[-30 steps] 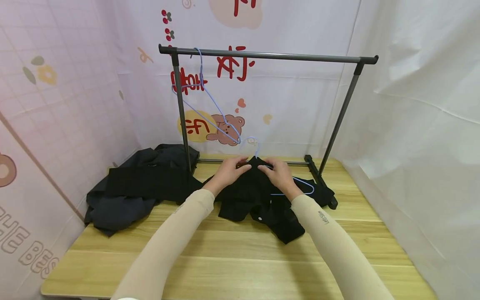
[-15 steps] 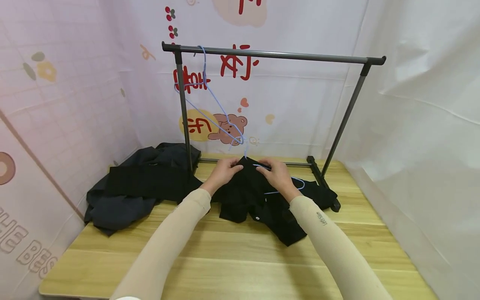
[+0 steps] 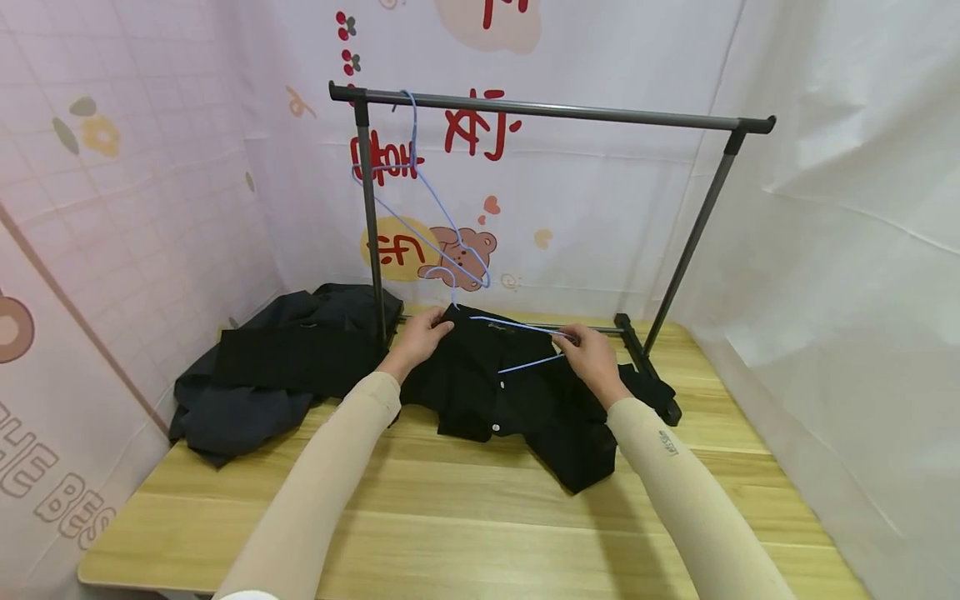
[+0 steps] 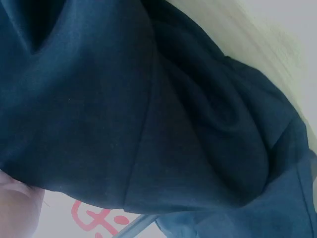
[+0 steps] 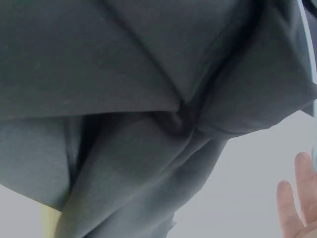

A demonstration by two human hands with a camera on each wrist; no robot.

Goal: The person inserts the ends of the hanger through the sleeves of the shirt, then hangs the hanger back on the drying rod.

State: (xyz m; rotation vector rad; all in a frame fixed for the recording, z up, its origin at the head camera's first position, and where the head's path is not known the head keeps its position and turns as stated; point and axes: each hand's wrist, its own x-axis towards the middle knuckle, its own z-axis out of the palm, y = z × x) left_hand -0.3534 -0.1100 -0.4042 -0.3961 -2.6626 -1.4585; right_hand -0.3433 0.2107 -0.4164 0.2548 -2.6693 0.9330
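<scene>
A black buttoned shirt (image 3: pixel 480 375) is spread over the table, its neck edge raised between both hands. Inside its neck opening lies a light-blue hanger (image 3: pixel 517 323), whose hook sticks up at the shirt's upper left. My left hand (image 3: pixel 417 340) grips the shirt's fabric just below that hook. With thumb and fingers, my right hand (image 3: pixel 590 357) pinches the hanger's right end beside the shirt. Dark cloth (image 4: pixel 99 109) fills most of the left wrist view. In the right wrist view, two fingers (image 5: pixel 305 186) stretch out near the hanger's edge.
A dark clothes rack (image 3: pixel 555 109) stands behind the hands, a second blue hanger (image 3: pixel 435 192) hanging at its left end. Dark garments (image 3: pixel 277 367) lie piled on the left of the wooden table (image 3: pixel 450 525). Printed white curtains (image 3: pixel 615 233) enclose the space.
My hands have moved apart, the left to the left and the right to the right. The shirt's neck has spread wider, more of the hanger's bar shows, and its hook has shifted left.
</scene>
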